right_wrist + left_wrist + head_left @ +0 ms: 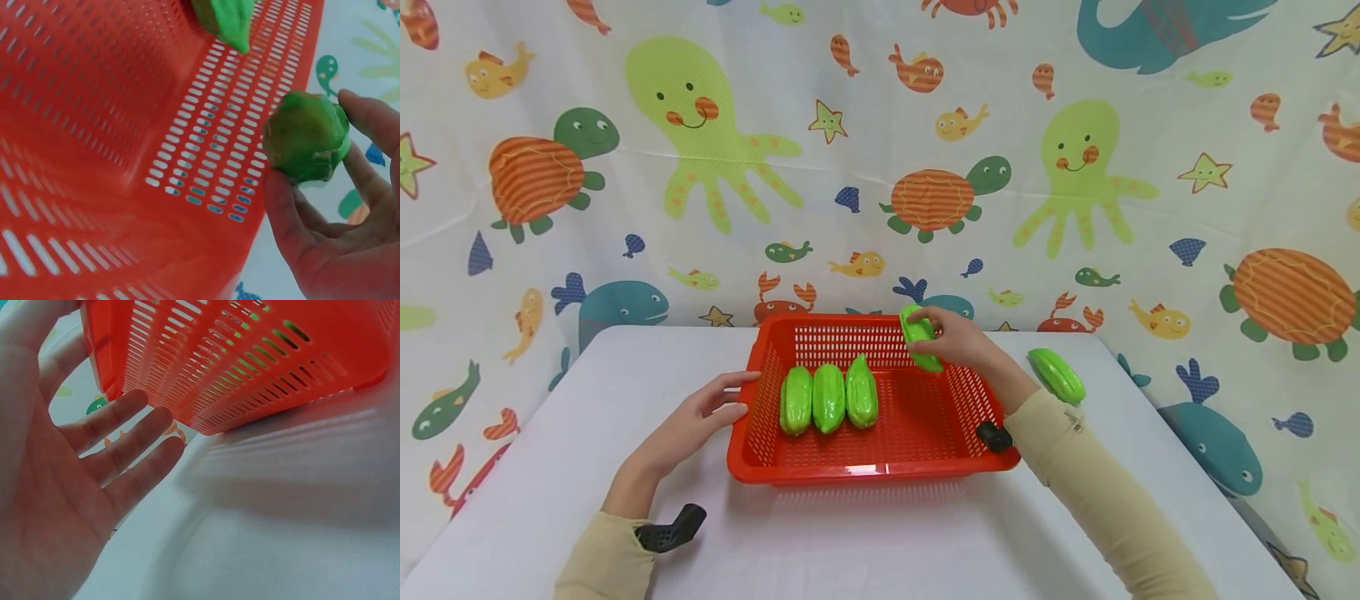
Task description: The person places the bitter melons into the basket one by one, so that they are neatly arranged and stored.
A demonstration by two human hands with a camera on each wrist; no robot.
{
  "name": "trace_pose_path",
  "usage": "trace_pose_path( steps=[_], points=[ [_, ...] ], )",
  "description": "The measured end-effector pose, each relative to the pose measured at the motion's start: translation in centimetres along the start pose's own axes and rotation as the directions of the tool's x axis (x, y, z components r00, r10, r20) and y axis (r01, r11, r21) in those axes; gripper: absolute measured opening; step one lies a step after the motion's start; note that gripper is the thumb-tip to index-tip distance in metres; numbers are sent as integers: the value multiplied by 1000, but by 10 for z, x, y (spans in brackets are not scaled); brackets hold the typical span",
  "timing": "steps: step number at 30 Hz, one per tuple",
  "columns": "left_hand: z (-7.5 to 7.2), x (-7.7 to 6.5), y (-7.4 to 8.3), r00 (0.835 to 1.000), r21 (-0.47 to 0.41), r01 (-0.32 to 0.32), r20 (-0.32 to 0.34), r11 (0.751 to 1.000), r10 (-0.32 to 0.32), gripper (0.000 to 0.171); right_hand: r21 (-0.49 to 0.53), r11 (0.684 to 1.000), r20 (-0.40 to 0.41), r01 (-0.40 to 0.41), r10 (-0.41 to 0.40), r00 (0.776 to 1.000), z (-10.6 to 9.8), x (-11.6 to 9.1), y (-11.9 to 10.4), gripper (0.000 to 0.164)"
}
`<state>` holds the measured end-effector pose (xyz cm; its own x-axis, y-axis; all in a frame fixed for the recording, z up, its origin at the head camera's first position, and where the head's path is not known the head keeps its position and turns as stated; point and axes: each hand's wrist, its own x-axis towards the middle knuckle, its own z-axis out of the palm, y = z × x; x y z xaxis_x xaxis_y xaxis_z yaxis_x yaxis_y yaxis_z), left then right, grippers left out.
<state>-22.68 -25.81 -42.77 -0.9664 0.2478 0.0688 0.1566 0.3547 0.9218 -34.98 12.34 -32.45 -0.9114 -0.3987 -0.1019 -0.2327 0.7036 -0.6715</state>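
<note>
I see the right hand (961, 340) pinching a green vegetable (919, 332) at one o'clock on the red basket (917, 421), long axis eleven-to-five; the left hand (703, 417), fingers spread, is at nine.

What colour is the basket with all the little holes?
Red: the basket shows best in the head view.

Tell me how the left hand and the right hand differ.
The left hand is at the basket's left side; the right hand is near its far right corner. The left hand's fingers are spread and hold nothing; the right hand grips a green vegetable between thumb and fingers. Both are bare and come out of beige sleeves.
</note>
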Motion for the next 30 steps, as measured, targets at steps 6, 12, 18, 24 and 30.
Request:
trace_pose_path(
  steps=[6,12,18,24,30],
  points=[
    [0,0,0,1000,-3,-2,-3,1000,2,52,-43,999,53,2,1,999,4,0,-3,45],
    [1,0,-2,1000,-3,2,0,1000,-2,54,-52,999,131,-10,17,991,10,-1,1,43],
    [2,0,-1,1000,-3,2,-2,1000,-2,53,-65,998,201,9,4,980,17,1,2,43],
    [1,0,-1,1000,-3,10,-2,1000,-10,53,-112,994,240,5,22,970,29,9,0,42],
    [1,0,-1,1000,-7,17,0,1000,-17,54,-170,985,262,-18,63,963,39,11,-3,44]
  ],
)
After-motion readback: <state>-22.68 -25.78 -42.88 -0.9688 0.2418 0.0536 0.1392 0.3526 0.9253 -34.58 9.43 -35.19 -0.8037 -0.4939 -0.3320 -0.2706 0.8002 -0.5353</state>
